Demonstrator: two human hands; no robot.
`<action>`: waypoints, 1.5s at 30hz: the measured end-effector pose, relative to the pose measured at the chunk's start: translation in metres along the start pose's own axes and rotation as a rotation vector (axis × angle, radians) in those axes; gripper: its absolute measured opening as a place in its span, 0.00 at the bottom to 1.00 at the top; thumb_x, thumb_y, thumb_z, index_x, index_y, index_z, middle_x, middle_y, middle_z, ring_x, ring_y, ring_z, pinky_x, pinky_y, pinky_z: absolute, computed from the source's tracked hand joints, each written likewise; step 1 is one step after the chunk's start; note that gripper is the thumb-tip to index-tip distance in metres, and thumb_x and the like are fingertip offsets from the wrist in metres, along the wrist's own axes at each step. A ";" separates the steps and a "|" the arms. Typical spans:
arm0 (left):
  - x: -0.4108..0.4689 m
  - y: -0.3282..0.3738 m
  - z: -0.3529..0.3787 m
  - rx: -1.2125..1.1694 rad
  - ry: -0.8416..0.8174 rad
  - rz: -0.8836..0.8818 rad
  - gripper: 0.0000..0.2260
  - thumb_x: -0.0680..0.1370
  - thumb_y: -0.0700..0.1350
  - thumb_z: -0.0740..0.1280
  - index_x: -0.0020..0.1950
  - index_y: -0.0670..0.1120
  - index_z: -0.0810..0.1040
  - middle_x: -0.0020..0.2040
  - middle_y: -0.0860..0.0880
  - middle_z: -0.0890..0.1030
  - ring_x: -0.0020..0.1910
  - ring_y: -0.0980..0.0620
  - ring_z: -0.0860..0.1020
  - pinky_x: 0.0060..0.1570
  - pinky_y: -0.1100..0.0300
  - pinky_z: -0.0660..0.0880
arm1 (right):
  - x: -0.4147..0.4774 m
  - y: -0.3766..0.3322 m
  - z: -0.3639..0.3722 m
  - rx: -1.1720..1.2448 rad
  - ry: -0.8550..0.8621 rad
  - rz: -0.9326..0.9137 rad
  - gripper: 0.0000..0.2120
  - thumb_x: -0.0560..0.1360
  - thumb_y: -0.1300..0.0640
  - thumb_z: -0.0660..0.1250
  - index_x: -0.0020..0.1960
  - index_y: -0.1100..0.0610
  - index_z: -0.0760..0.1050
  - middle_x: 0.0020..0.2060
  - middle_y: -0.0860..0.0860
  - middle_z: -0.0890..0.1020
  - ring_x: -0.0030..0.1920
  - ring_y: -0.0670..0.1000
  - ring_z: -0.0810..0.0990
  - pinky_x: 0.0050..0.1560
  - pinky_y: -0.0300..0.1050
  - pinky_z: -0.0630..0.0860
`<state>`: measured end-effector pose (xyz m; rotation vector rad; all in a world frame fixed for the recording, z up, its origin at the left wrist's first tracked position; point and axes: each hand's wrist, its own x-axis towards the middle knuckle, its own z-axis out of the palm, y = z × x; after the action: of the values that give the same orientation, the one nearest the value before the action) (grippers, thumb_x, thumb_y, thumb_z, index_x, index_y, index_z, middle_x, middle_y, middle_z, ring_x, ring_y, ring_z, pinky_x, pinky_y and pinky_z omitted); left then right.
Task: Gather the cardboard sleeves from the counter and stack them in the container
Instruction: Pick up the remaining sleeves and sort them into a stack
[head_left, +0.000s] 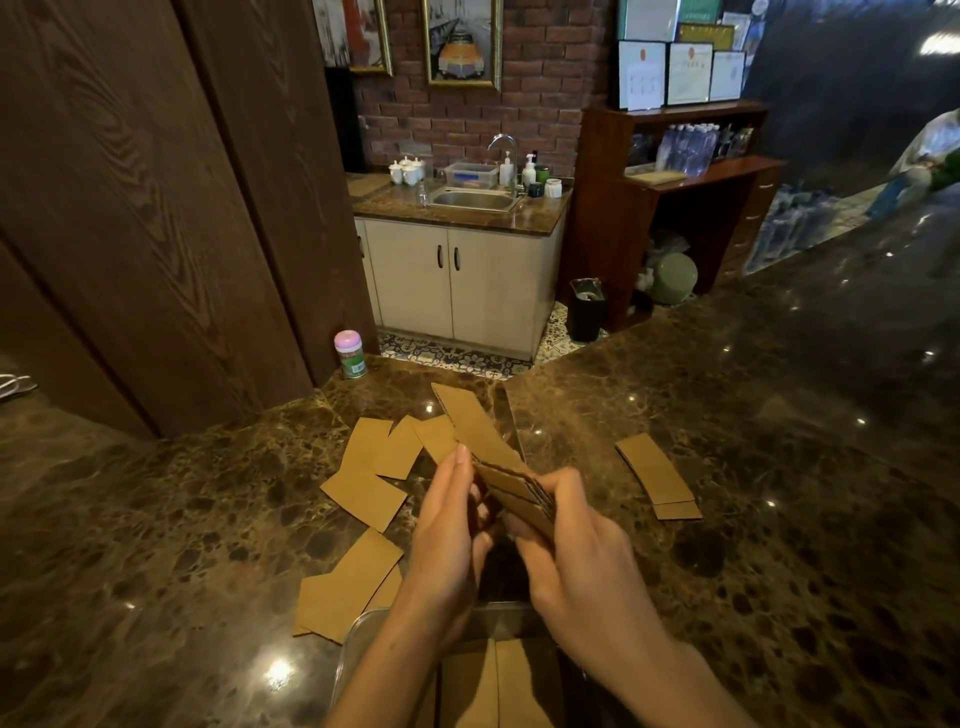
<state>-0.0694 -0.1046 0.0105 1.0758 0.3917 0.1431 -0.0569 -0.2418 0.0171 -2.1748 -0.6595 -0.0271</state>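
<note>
Both hands hold a small stack of flat brown cardboard sleeves (480, 431) above the dark marble counter (779, 441). My right hand (576, 551) grips the stack's near end. My left hand (452, 535) holds its left side, thumb along the edge. Several loose sleeves (363, 491) lie on the counter to the left, more (343, 587) nearer me, and a couple (657, 475) lie to the right. A clear plastic container (358, 639) sits at the counter's near edge under my forearms, with sleeves (498, 686) lying flat inside.
A small jar with a pink lid (350, 354) stands at the counter's far left by the wooden panel (156, 208). Beyond the counter are a sink cabinet (462, 280), a black bin (587, 309) and a wooden shelf (675, 182).
</note>
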 end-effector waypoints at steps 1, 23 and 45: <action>0.001 0.000 -0.003 -0.035 0.007 -0.013 0.19 0.81 0.57 0.62 0.67 0.49 0.77 0.54 0.47 0.87 0.58 0.51 0.83 0.60 0.52 0.77 | 0.001 -0.001 -0.002 0.025 -0.033 0.007 0.15 0.83 0.52 0.66 0.64 0.43 0.63 0.59 0.41 0.79 0.57 0.39 0.81 0.57 0.40 0.82; 0.001 0.000 -0.017 0.223 0.035 0.240 0.14 0.78 0.42 0.71 0.63 0.49 0.76 0.54 0.47 0.87 0.53 0.49 0.86 0.46 0.56 0.82 | 0.024 0.021 -0.015 0.431 -0.089 0.240 0.14 0.78 0.49 0.73 0.62 0.40 0.78 0.56 0.43 0.85 0.56 0.39 0.84 0.50 0.37 0.82; 0.004 0.010 -0.031 0.310 0.057 0.614 0.16 0.71 0.18 0.65 0.36 0.37 0.83 0.67 0.49 0.76 0.66 0.61 0.76 0.53 0.68 0.78 | 0.023 0.033 -0.045 1.225 0.004 0.522 0.21 0.72 0.57 0.71 0.65 0.53 0.78 0.49 0.54 0.89 0.55 0.57 0.85 0.55 0.57 0.80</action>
<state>-0.0769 -0.0730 0.0050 1.4775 0.1234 0.6761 -0.0125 -0.2813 0.0274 -1.0775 -0.0047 0.5121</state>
